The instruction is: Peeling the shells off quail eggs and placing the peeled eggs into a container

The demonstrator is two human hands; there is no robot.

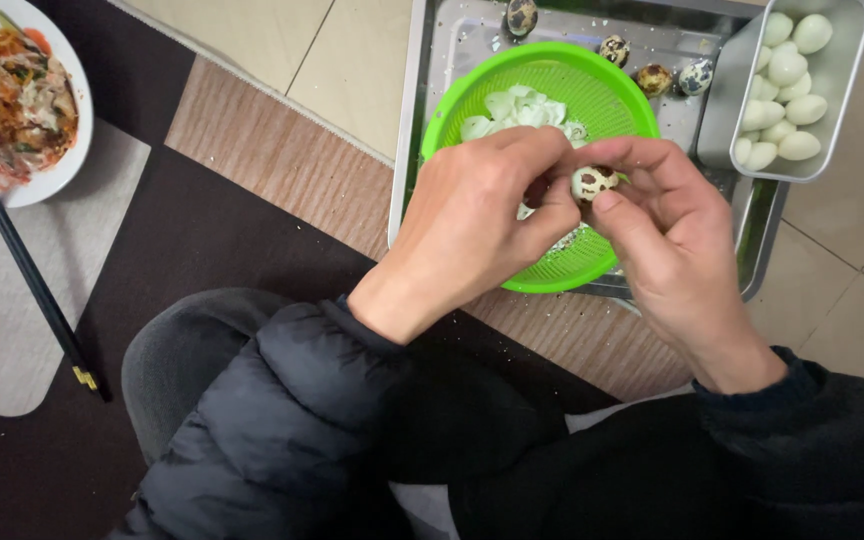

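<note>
Both hands (pixel 572 210) pinch one speckled egg (pixel 592 182) above the green strainer (pixel 452 105), inside the tray's (pixel 407 150) rim.

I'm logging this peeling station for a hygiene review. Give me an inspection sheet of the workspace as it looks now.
Surface: steel tray on the floor, shell bits scattered on it.
Job's things: speckled egg over the green basket, which holds shell pieces; peeled eggs in the metal box; four unpeeled eggs on the tray.
Clutter: plate of food, black chopsticks.
Hands: left hand and right hand both pinch the speckled egg.
Cables: nothing seen.
Surroundings: floor tiles, striped mat.
</note>
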